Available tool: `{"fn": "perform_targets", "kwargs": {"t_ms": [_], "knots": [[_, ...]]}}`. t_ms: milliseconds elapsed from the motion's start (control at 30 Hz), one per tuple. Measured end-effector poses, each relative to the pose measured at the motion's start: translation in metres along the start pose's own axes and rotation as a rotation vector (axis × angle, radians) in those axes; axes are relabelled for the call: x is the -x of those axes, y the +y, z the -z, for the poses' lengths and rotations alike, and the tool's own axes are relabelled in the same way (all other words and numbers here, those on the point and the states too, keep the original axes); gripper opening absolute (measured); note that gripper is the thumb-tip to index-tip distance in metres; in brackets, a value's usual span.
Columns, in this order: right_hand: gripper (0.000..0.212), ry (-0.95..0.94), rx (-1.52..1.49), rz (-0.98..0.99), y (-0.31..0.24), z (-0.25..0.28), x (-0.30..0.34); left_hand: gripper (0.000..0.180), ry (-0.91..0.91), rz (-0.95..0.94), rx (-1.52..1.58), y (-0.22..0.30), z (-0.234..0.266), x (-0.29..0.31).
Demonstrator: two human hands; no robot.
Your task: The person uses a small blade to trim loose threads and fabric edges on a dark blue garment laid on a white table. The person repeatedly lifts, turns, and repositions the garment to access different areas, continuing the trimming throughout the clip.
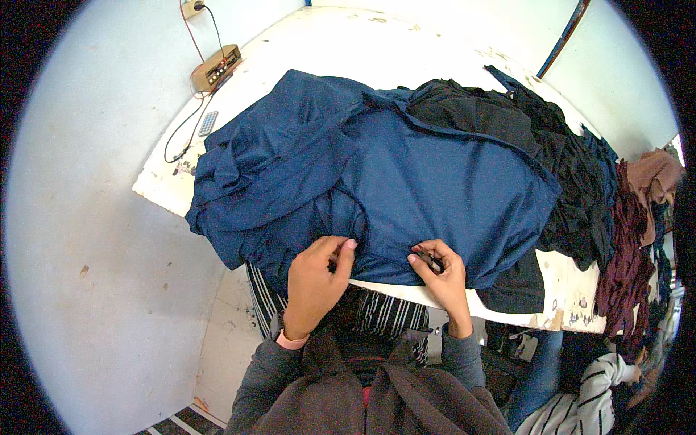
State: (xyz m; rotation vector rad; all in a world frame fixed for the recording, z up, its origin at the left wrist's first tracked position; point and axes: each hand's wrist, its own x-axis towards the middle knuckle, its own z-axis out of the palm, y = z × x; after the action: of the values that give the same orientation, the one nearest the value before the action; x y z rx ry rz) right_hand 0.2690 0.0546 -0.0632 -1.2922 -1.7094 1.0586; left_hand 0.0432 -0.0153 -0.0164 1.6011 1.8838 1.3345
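Note:
A large piece of dark blue cloth (pixel 442 181) lies heaped and folded over the table in front of me, its near edge reaching the table's front. My left hand (pixel 317 279) is closed in a pinch at that near edge, thumb and finger together on the blue cloth. To its right, my right hand (pixel 446 279) is curled around a small dark tool (pixel 433 262) with a slight shine, mostly hidden by the fingers; its exact kind is unclear. The right fingertips are close to the cloth's lower edge.
Black cloth (pixel 573 181) is piled right of the blue, with maroon cloth (pixel 629 268) and brown cloth (pixel 652 174) beyond. A brown electrical box (pixel 217 67) with wires and a remote control (pixel 208 124) lie at the left on the white table (pixel 163 174). Another person's striped sleeve (pixel 598 384) shows lower right.

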Motion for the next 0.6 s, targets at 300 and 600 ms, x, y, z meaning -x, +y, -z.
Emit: {"fn": "perform_targets", "kwargs": {"t_ms": [300,600], "knots": [[0.029,0.012,0.075,0.036,0.004,0.002,0.001,0.021,0.063,0.086,0.065,-0.007,-0.008,-0.017],[0.037,0.03,0.187,0.111,-0.026,-0.006,0.003,0.012,0.101,0.084,0.064,0.001,0.043,0.002]]}}
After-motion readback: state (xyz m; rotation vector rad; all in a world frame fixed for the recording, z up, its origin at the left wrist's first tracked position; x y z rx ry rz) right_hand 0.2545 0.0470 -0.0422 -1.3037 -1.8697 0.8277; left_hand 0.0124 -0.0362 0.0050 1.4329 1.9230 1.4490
